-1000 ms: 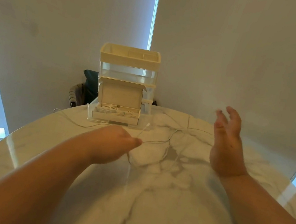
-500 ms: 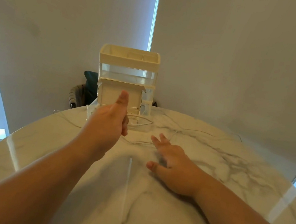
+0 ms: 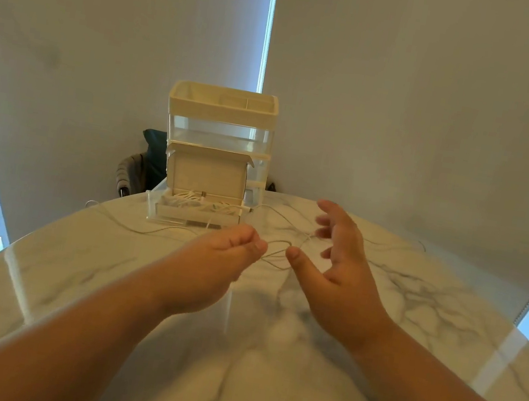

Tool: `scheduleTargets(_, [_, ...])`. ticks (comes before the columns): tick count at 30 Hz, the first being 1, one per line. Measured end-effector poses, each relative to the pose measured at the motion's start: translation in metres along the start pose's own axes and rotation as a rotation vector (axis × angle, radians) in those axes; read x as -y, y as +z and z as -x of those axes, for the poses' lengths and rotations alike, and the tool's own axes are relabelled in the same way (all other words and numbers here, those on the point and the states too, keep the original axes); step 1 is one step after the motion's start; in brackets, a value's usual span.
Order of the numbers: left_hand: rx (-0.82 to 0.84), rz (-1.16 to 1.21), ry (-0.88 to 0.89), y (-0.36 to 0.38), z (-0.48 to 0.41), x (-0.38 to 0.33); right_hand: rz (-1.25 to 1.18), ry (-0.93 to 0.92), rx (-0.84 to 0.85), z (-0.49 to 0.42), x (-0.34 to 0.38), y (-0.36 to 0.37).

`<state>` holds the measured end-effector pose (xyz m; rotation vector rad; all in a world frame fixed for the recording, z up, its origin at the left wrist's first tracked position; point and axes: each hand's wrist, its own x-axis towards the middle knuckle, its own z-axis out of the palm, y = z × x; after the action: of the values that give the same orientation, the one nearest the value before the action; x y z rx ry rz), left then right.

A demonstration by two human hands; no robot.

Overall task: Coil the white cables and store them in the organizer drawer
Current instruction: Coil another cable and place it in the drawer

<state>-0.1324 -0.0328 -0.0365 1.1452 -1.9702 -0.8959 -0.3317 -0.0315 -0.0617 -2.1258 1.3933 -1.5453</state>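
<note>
Just past the left hand's (image 3: 219, 259) pinch, a slack loop of white cable (image 3: 280, 242) sits between both hands. The left fingers are curled and pinching the strand. The right hand (image 3: 346, 268) is spread and holds nothing (it's blurred, so I can't tell if it touches the loop).

The rest of the cable runs outward from the pinch on both sides over the table (image 3: 263, 373). One run goes far left, and another goes beyond the right hand. A plug end (image 3: 249, 209) lies ahead of the grip, next to the open drawer (image 3: 196, 214) of the organizer (image 3: 222, 110).

Risks as I see them:
- One pinch point and long free tails. Pulling fast would probably whip the plug end or snag it on the drawer corner.
- The loop is thin and springy. If the right hand misses it, it likely collapses and tangles.
- The drawer already holds coils (image 3: 186, 203). A loose bundle may spring open and hook them.
- The far-left tail is near the table edge and could slide off and drag.
</note>
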Motion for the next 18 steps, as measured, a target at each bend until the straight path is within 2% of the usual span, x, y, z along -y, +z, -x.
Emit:
scheduleTargets(2, [0.095,-0.008,-0.01,0.002,0.001,-0.002,0.053,-0.125,0.029,-0.001,0.002,-0.002])
scheduleTargets(3, [0.149,-0.007,-0.006,0.002,0.002,-0.003,0.048,-0.121,0.052,0.0,0.002,-0.002])
scheduleTargets(5, [0.214,0.017,0.042,0.002,0.003,-0.006,-0.065,0.009,0.099,0.001,0.004,-0.004])
scheduleTargets(7, [0.164,0.093,0.082,0.001,0.004,-0.007,-0.228,0.087,0.185,0.002,0.007,-0.009])
scheduleTargets(9, [0.086,0.179,0.088,-0.001,0.002,-0.005,-0.35,0.053,0.29,0.001,0.01,-0.015])
scheduleTargets(11, [0.095,0.234,0.1,-0.001,0.001,-0.005,-0.367,0.046,0.348,-0.002,0.014,-0.019])
scheduleTargets(14, [0.067,0.29,0.118,-0.004,0.002,-0.005,-0.194,0.01,0.303,-0.004,0.015,-0.024])
scheduleTargets(18, [-0.083,0.299,0.212,-0.01,0.001,-0.005,0.031,-0.082,0.083,-0.007,0.009,-0.034])
